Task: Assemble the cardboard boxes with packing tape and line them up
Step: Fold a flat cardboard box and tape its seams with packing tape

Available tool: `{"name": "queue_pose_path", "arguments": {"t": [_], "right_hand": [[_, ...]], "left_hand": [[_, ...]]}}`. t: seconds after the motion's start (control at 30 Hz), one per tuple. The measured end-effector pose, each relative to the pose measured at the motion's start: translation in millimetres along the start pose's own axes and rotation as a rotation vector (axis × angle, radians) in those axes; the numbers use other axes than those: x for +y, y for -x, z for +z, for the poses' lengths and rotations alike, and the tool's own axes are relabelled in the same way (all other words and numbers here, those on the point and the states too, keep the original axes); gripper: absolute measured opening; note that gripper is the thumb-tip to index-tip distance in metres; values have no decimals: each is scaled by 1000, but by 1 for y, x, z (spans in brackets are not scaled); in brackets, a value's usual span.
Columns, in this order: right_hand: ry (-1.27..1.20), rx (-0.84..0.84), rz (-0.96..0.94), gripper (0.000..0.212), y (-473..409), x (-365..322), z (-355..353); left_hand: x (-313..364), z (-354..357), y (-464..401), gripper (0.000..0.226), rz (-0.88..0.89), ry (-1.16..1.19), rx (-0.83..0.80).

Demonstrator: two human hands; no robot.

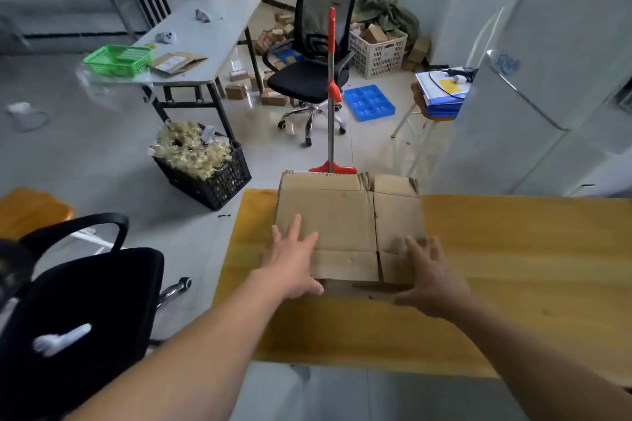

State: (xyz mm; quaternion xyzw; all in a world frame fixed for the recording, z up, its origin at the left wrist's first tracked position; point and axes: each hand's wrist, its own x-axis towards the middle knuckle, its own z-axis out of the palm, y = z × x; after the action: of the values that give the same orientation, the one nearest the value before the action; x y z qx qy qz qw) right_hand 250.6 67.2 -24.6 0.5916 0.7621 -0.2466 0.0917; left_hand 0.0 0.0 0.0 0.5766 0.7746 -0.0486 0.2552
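A flattened brown cardboard box [345,219] lies on the yellow wooden table [513,267], near its left end, with creased flaps at the near and far edges. My left hand [294,260] rests flat on the box's near left part, fingers spread and straight. At the box's near right corner my right hand [432,278] has its fingers spread over the cardboard edge and thumb out to the left. No packing tape is in sight.
A black office chair [78,311] stands close on the left. Beyond the table's far edge a red-handled mop [331,85] stands upright. Farther off are a black crate [208,178] of white scraps, a grey table [201,41], another chair [314,68] and a white fridge [547,79].
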Motion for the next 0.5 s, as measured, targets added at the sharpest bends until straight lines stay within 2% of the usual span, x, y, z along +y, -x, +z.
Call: {"name": "queue_pose_path", "arguments": {"t": [0.13,0.3,0.5], "right_hand": [[-7,41,-50,117,-5,4,9],[-53,116,-21,110,-9,7,14],[-78,136,-10,104,-5,6,8]], "left_hand": [[-2,12,-7,105,-86,52,4],[-4,19,-10,109,-109,108,83],[-5,23,-3,114,-113,155,74]]}}
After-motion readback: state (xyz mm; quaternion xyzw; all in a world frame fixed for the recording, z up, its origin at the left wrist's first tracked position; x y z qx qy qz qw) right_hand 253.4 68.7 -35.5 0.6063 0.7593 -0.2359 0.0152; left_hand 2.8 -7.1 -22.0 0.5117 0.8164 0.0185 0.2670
